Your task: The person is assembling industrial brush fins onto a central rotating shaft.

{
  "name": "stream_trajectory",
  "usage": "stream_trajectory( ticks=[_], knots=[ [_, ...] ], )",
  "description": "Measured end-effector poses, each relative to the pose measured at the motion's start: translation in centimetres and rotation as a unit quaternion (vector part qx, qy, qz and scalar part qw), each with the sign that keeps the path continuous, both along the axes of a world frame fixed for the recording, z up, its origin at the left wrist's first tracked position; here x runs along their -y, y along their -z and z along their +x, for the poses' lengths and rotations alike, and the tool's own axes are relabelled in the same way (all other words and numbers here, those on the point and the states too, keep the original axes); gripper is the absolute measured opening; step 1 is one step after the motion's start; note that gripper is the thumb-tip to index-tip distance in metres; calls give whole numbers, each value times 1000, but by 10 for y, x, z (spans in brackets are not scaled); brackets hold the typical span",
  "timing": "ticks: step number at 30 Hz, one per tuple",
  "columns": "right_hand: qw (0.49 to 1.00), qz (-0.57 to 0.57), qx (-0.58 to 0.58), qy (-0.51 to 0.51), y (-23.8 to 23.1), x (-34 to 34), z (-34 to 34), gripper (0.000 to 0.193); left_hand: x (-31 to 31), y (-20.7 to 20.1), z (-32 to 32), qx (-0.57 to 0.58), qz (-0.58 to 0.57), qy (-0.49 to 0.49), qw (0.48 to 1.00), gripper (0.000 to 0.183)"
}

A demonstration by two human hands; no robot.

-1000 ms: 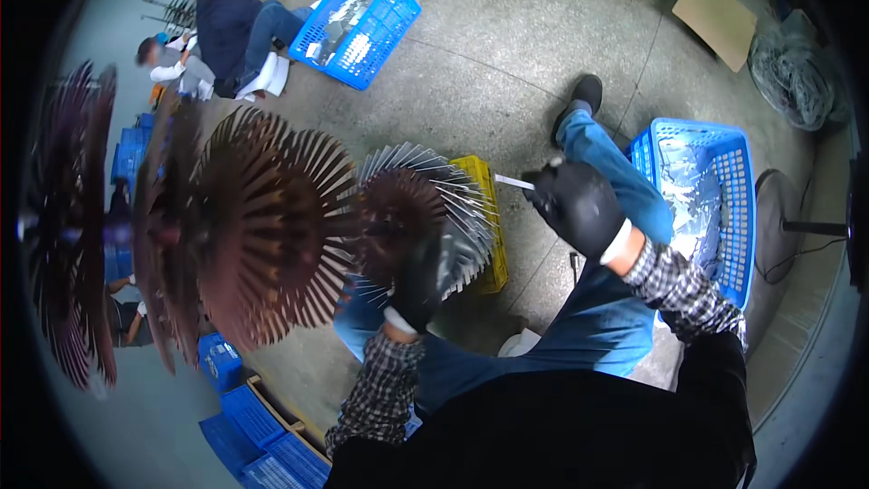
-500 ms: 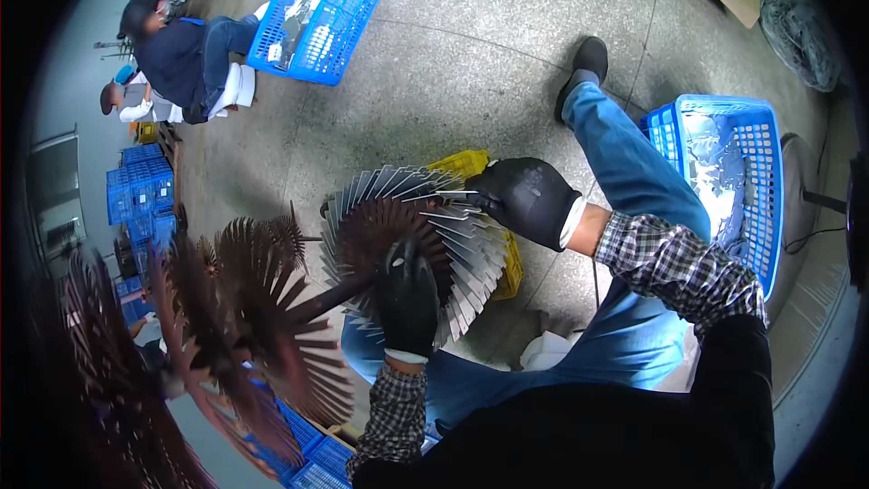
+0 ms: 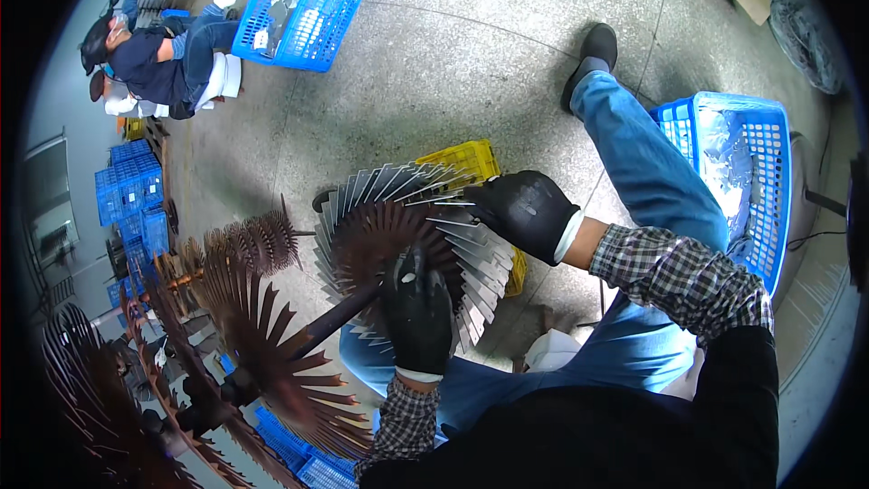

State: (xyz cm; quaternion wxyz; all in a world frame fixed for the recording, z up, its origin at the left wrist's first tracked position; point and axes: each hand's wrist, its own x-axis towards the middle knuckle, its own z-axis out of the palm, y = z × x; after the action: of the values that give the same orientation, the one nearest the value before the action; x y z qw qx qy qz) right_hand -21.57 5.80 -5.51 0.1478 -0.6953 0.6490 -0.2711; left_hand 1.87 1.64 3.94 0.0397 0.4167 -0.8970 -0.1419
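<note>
A thin strip (image 3: 444, 203) sat at the upper right edge of the brown wheel (image 3: 362, 234), pinched in the right hand (image 3: 523, 213).
Other strips (image 3: 486, 277) fanned closely around that edge, so a tilted pinch could have knocked them askew, or a loose one dropped the strip near the yellow crate (image 3: 471, 158) beyond. The left hand (image 3: 416, 308) lay over the wheel's middle beside the shaft (image 3: 337, 319); whether it gripped anything could not be told. Without firm steadying there, the wheel might have turned. Well to the right, the blue basket (image 3: 769, 186) stood beside the leg (image 3: 647, 163).
</note>
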Motion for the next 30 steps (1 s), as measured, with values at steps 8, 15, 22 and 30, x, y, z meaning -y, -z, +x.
stream_trajectory(
  ticks=[8,15,22,30],
  knots=[
    [1000,16,-3,7,-3,5,8,30,1,-1,1,-17,-6,10,1000,38],
    [999,18,48,-3,-1,8,4,28,0,1,4,-28,2,13,1000,39],
    [996,-53,67,-7,0,11,4,20,1,-6,0,-30,10,-5,999,43],
    [999,-23,16,-45,-7,16,2,21,17,14,-8,50,-83,29,995,50]
  ],
)
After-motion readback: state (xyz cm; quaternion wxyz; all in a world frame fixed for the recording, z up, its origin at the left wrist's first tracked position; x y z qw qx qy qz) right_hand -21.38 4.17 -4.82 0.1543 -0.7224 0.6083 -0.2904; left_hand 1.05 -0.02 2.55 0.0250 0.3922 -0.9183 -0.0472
